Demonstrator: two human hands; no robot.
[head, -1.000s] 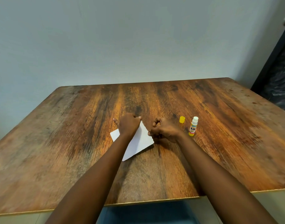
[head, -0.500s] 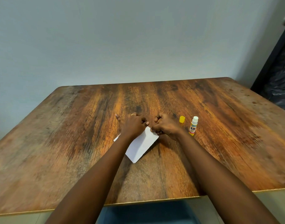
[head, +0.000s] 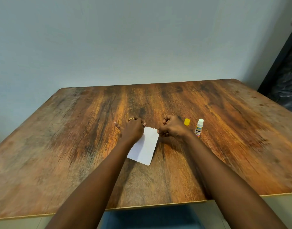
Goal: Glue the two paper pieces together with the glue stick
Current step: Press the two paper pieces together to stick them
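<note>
Since a second earlier the paper [head: 144,146] had swung round, its long side now running toward the person. The left hand [head: 133,129] lay flat on its far-left corner; the right hand [head: 172,128], curled, pinched the far-right corner. Pressing evenly outward should seat the join. The uncapped glue stick [head: 199,128] stood just beside the right hand.

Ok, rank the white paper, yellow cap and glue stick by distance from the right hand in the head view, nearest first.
1. White paper: touching the right hand, on its left.
2. Yellow cap: just right of it.
3. Glue stick: upright, farther right.
</note>
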